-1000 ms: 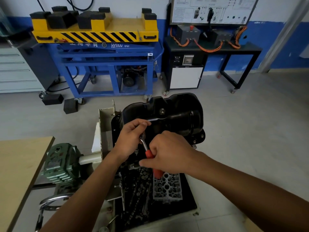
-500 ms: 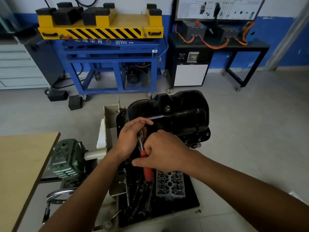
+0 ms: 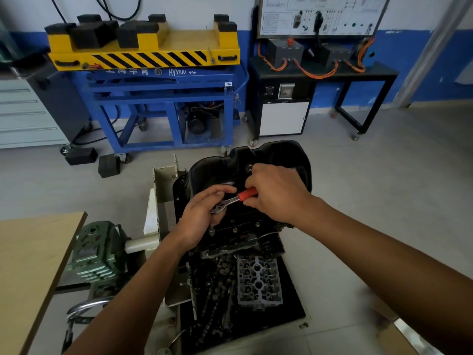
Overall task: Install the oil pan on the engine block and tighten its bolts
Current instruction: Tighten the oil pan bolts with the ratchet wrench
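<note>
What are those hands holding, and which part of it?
A ratchet wrench: the right hand grips its red handle, the left hand holds its metal head.

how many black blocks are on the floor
2. The right block sits by a wheel of the blue cart; the left block lies just left of it, apart. Others may be hidden behind the cart.

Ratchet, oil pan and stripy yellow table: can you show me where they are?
ratchet [image 3: 233, 200], head view, on the metal shank beside its red grip.
oil pan [image 3: 279, 155], head view, on its far black wall.
stripy yellow table [image 3: 148, 60], head view, on its striped front edge.
</note>
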Available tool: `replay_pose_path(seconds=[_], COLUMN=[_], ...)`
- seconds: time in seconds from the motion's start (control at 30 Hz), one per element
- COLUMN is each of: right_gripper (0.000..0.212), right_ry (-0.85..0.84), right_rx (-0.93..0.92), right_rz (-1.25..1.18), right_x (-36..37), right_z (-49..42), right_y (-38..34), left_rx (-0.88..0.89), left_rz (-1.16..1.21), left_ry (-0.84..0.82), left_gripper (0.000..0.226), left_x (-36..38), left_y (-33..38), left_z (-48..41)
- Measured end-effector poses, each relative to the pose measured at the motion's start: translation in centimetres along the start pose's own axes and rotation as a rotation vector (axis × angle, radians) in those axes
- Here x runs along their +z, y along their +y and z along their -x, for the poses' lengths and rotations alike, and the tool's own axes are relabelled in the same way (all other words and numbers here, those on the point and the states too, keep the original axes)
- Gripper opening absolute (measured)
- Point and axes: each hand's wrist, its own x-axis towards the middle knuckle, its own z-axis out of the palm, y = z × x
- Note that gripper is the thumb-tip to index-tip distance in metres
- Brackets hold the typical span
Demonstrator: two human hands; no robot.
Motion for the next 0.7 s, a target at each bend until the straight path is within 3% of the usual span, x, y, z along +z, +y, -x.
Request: replay_pose_path(seconds=[0.17,0.4,0.7], right_gripper=[0.027,0.054,0.055], right_ry=[-0.001,-0.263,-0.105], right_rx=[-0.007,-0.078,-0.086], right_rz=[-0.048,-0.238,-0.409], right_x=[0.0,-0.7,0.9], right_z=[0.7,3.2,2.8], right_y=[-0.4,-4.7,-8.4], left_rx=[0.002,0.111,0.098], left_rz=[-0.014,-0.05,-0.074], left_ry=[-0.055,0.186,0.21], left_gripper=[0.029,0.031,0.03], left_x=[-0.5,1.0,-0.4], left_y=[0.2,-0.7,0.9], left_z=[-0.1,-0.5,0.1])
